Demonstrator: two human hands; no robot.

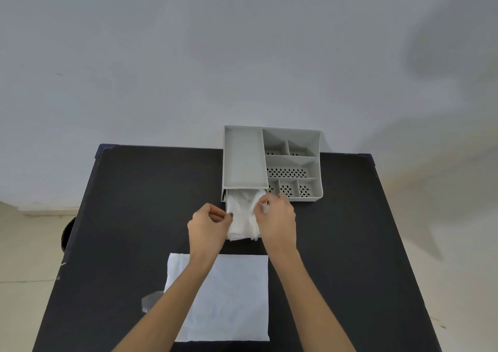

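Flat sheet [237,297] nearest; left hand [207,227], right hand [277,217] pinch tissues [242,217] protruding from organizer [244,157].

I can't read a single letter or number on my feed here. The organizer [292,163], the tissue [242,222], the sheet [231,297] and the table [134,203] all look plain to me, with no label, brand or sign I can make out.
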